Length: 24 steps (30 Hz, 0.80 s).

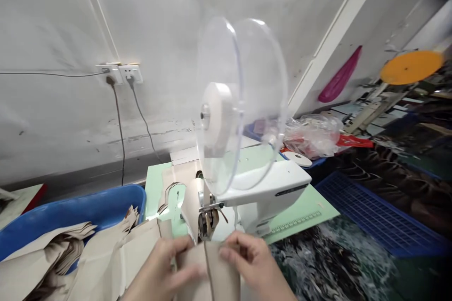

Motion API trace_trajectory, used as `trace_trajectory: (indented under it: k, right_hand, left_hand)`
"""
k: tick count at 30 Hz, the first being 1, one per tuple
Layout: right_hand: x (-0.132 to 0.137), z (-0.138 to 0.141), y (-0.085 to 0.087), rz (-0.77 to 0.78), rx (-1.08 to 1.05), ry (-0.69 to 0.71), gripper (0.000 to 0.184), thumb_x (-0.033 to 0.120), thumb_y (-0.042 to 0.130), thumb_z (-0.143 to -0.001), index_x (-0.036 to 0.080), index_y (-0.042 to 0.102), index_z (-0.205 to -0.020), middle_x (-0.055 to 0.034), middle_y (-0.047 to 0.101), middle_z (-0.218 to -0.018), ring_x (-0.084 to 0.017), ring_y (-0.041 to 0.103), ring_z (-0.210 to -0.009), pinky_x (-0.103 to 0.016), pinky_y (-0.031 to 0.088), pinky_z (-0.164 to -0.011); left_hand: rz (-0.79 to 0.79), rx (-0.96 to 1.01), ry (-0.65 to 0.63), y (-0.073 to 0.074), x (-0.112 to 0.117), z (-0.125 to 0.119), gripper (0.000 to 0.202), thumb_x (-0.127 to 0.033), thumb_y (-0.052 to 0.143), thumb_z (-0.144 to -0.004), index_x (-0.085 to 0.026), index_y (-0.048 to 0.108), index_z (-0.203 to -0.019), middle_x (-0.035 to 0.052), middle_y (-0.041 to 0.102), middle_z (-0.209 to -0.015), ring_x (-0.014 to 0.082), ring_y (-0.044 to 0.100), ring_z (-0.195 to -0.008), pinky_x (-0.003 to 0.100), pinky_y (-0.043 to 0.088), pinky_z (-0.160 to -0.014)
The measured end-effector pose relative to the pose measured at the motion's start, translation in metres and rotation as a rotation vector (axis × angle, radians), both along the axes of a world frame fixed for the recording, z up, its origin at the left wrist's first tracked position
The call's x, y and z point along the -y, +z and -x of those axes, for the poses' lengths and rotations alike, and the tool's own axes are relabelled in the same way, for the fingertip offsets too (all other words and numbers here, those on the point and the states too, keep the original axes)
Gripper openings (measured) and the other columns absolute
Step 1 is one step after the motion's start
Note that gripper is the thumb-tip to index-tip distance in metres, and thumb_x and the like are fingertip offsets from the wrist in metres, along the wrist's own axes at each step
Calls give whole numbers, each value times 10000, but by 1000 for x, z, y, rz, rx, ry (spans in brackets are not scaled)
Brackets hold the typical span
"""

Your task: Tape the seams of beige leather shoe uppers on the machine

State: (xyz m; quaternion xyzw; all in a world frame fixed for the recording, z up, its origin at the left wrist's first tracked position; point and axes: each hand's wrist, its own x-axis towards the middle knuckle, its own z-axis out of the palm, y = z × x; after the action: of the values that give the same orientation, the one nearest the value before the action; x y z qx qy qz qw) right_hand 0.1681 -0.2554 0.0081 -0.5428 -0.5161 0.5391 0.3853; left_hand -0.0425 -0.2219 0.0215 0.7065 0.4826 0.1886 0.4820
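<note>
A beige seamed fabric piece is clamped in the closed fingers of the left hand and the right hand; beige cut pieces are heaped in a blue plastic tub.

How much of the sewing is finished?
A dark seam line already runs down the beige piece. Right now the left hand and right hand pinch it at the sewing machine's foot. More beige pieces lie in the blue bin; whether they are sewn, I cannot tell.
</note>
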Motion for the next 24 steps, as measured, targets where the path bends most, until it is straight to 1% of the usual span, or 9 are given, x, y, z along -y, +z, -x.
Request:
trace_trajectory:
  k: [2, 4, 7, 11, 13, 15, 18, 21, 24]
  right_hand:
    - [-12, -12, 5, 22, -120, -123, 399, 532, 657, -811, 142, 612, -744, 13, 492, -656, -96, 394, -616, -201, 294, -532]
    - [-22, -15, 4, 48, -243, -172, 408, 535, 690, -784, 134, 619, -773, -8, 551, -712, -111, 443, -653, -208, 349, -574]
    - [-32, -9, -6, 104, -389, -218, 418, 523, 751, -721, 124, 632, -758, -30, 601, -725, -145, 508, -674, -241, 413, -618]
    - [-39, -1, -19, 145, -501, -288, 389, 487, 792, -676, 122, 674, -737, -51, 648, -720, -195, 575, -689, -283, 463, -636]
    - [-47, 0, -26, 136, -566, -315, 349, 440, 806, -670, 131, 706, -799, -71, 684, -775, -230, 614, -744, -318, 493, -685]
    - [-57, 1, -36, 80, -610, -366, 361, 399, 816, -658, 160, 717, -909, -86, 709, -886, -267, 633, -869, -363, 514, -790]
    - [-77, -1, -60, 26, -562, -427, 476, 411, 809, -621, 204, 695, -1034, -97, 701, -1030, -297, 607, -1023, -421, 506, -908]
    - [-95, -5, -85, 78, -436, -405, 557, 498, 765, -587, 217, 680, -1061, -108, 701, -1014, -317, 602, -1032, -476, 496, -932]
    - [-107, -8, -96, 84, -368, -400, 611, 532, 754, -541, 224, 672, -1062, -109, 704, -976, -327, 598, -1029, -496, 483, -949]
  left_hand:
    - [-1, 60, 125, 7, -13, -12, 456, -627, 537, -814, -211, 540, -626, -11, 488, -623, 161, 436, -622, 229, 365, -547]
    - [16, 90, 185, 9, -22, -18, 471, -617, 486, -856, -198, 515, -642, -16, 452, -638, 150, 411, -632, 219, 351, -557]
    - [47, 122, 225, 2, -25, -21, 472, -607, 471, -872, -184, 506, -665, -24, 421, -649, 137, 387, -635, 204, 336, -555]
    - [65, 155, 240, -8, -28, -19, 454, -576, 514, -858, -176, 504, -642, -30, 426, -624, 124, 385, -608, 195, 331, -540]
    - [83, 181, 251, -11, -36, -18, 441, -560, 531, -850, -174, 518, -638, -32, 444, -613, 119, 399, -597, 193, 336, -539]
    - [85, 211, 273, -15, -49, -18, 426, -552, 543, -839, -172, 540, -646, -29, 482, -621, 124, 431, -609, 195, 360, -556]
    - [54, 220, 293, -23, -75, -18, 407, -541, 566, -818, -172, 564, -648, -17, 533, -638, 142, 485, -643, 210, 393, -587]
    - [25, 248, 292, -36, -100, -18, 398, -535, 597, -794, -170, 571, -639, -10, 545, -629, 152, 509, -644, 227, 401, -585]
    - [22, 281, 276, -49, -122, -14, 404, -551, 609, -777, -169, 588, -647, 3, 569, -646, 162, 529, -650, 247, 426, -604]
